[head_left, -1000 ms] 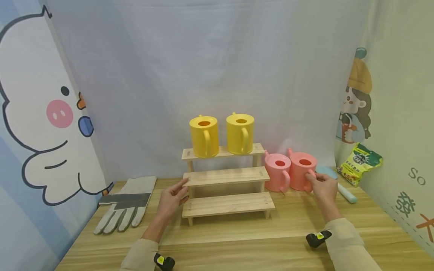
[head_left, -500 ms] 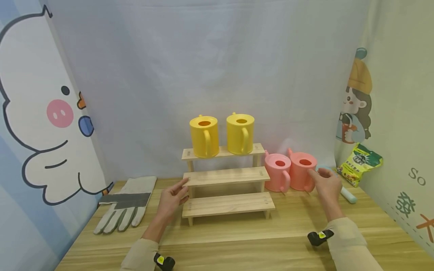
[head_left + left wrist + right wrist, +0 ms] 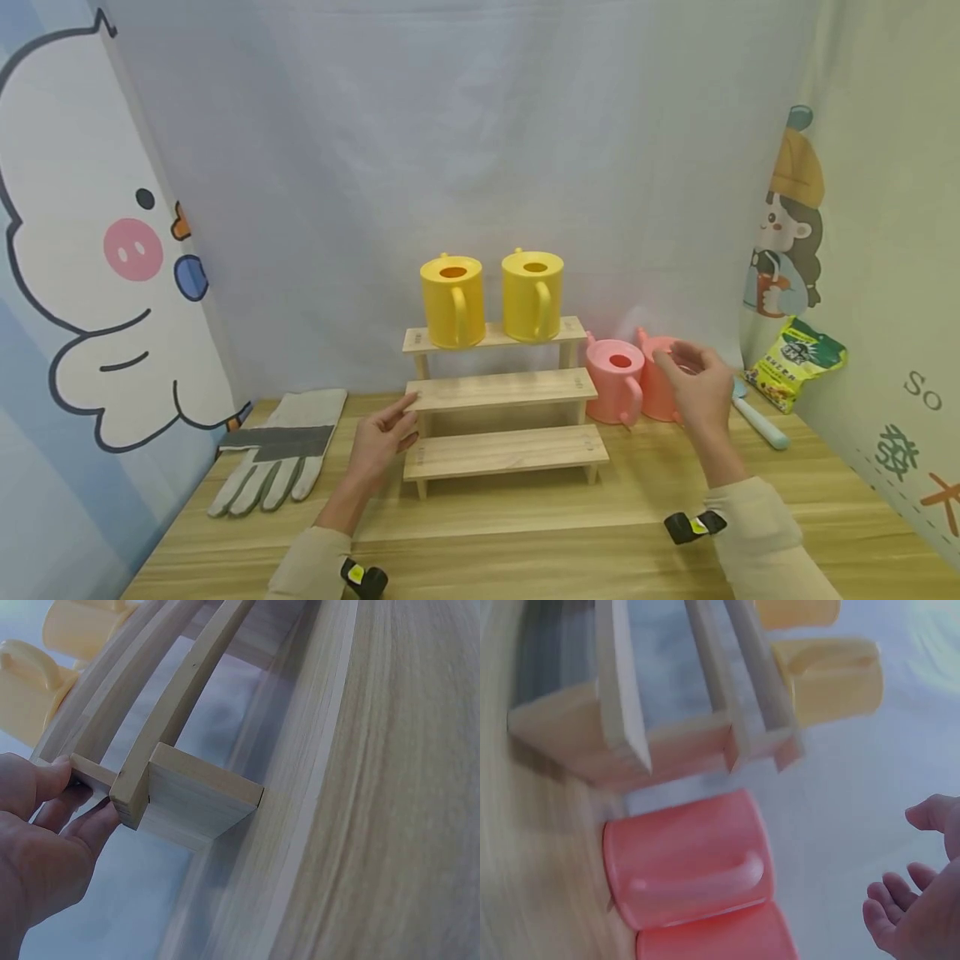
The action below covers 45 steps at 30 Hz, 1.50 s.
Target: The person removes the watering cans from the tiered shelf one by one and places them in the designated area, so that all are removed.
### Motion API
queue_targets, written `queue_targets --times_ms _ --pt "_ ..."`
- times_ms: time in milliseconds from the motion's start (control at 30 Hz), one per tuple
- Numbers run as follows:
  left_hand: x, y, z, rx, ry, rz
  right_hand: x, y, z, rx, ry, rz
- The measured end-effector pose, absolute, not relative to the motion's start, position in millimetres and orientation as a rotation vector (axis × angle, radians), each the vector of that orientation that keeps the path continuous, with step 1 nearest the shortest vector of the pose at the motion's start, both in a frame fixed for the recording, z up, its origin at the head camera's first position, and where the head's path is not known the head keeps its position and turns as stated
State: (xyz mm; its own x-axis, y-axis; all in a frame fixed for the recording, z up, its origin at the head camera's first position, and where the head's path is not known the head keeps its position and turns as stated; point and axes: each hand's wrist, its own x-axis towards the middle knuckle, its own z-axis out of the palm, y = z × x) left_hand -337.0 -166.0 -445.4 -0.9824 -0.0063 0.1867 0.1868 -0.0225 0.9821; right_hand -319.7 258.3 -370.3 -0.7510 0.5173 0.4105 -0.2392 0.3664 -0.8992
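Observation:
My left hand (image 3: 375,442) holds the left end of the middle step of a three-tier wooden stand (image 3: 502,392); in the left wrist view the thumb lies on top and fingers curl beneath. Two yellow watering cans, a left one (image 3: 444,312) and a right one (image 3: 521,308), stand upright on the top step. Two pink watering cans stand side by side on the table right of the stand: a near one (image 3: 606,392) and a far-right one (image 3: 654,392). My right hand (image 3: 701,392), holding nothing, hovers over the far-right can and partly hides it, fingers loosely bent.
A white and grey work glove (image 3: 288,450) lies left of the stand on the wooden table (image 3: 525,550). At the right are a tool with a pale blue handle (image 3: 765,423) and a green and yellow snack bag (image 3: 797,362) leaning on the wall cloth. Grey cloth hangs behind.
My right hand has let go of the far-right pink watering can's handle, drawn slightly right, then moved up and left over the can. My left hand keeps its hold on the stand.

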Motion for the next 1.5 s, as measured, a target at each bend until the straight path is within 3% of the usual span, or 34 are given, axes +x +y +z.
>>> queue_targets --times_ms 367,767,1500 --pt "-336.3 -165.6 -445.9 -0.202 -2.107 -2.139 -310.2 215.2 -354.5 0.090 -1.988 1.485" --pt "-339.1 -167.4 -445.8 -0.208 -2.089 -2.140 -337.7 159.2 -322.6 0.285 -2.029 1.458" --pt "-338.1 -166.1 -445.1 -0.199 -2.078 -2.136 -380.7 121.1 -307.3 0.208 -1.972 1.345"
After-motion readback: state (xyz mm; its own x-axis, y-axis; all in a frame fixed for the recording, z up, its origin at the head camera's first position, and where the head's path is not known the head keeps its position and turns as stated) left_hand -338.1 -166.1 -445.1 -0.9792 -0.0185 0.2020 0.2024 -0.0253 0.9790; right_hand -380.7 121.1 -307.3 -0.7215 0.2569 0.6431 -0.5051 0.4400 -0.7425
